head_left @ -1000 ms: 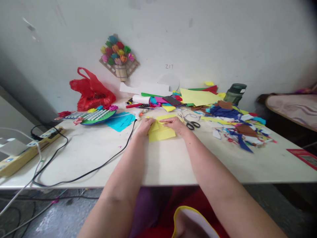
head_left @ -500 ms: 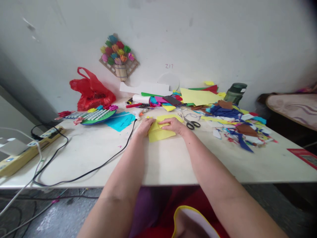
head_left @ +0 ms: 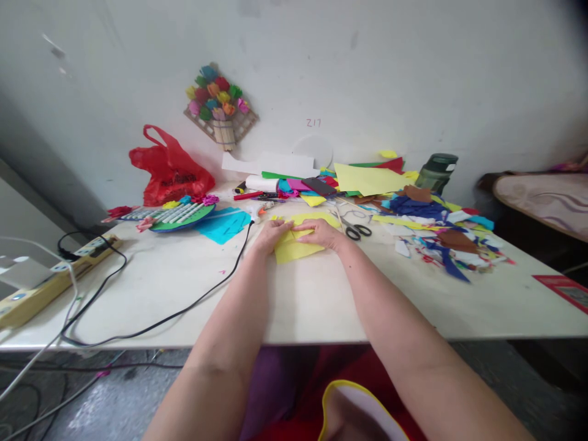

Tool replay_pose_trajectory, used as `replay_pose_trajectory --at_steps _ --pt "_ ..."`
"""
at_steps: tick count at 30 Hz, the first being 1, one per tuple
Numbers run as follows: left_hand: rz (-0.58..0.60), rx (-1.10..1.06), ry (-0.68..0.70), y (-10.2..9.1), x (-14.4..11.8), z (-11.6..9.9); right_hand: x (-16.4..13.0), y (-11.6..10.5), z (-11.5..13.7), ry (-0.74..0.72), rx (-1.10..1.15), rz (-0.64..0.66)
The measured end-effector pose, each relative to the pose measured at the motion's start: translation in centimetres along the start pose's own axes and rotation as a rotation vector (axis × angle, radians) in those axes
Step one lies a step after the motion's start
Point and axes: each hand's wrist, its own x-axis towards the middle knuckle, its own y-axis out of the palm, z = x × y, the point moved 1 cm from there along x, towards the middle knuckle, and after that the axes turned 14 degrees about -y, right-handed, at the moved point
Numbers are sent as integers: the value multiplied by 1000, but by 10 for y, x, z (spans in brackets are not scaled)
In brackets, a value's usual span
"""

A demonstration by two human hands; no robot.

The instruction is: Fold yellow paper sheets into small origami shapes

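A piece of yellow paper (head_left: pixel 296 251) lies on the white table under both hands, with more yellow paper (head_left: pixel 303 217) just behind it. My left hand (head_left: pixel 272 235) grips its left side, thumb towards the middle. From the right, my right hand (head_left: pixel 324 233) holds the same paper, its fingers bent and reaching to near the left fingertips. Scissors with black handles (head_left: pixel 358 231) rest just right of my right hand. Left of my left hand is a glue gun (head_left: pixel 254 212), its black cord running to the front left.
Blue paper (head_left: pixel 225 225), a board with paper flowers (head_left: pixel 184 214) and a red plastic bag (head_left: pixel 172 174) are on the left, beside a power strip (head_left: pixel 59 269). A heap of paper scraps (head_left: pixel 454 239) and a green bottle (head_left: pixel 436 173) stand right.
My fingertips have closed in slightly towards each other over the yellow paper, and both hands stay on it. Everything else on the table is unchanged.
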Motion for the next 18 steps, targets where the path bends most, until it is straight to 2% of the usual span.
replay_pose_trajectory --at_steps 7,11,18 --pt "0 -21 -11 1 0 0 0 0 -3 -53 -20 6" --pt "4 23 18 -1 2 2 1 1 -1 -31 12 -10" --pt "-27 116 116 -2 0 -2 -4 -3 8 118 277 -232"
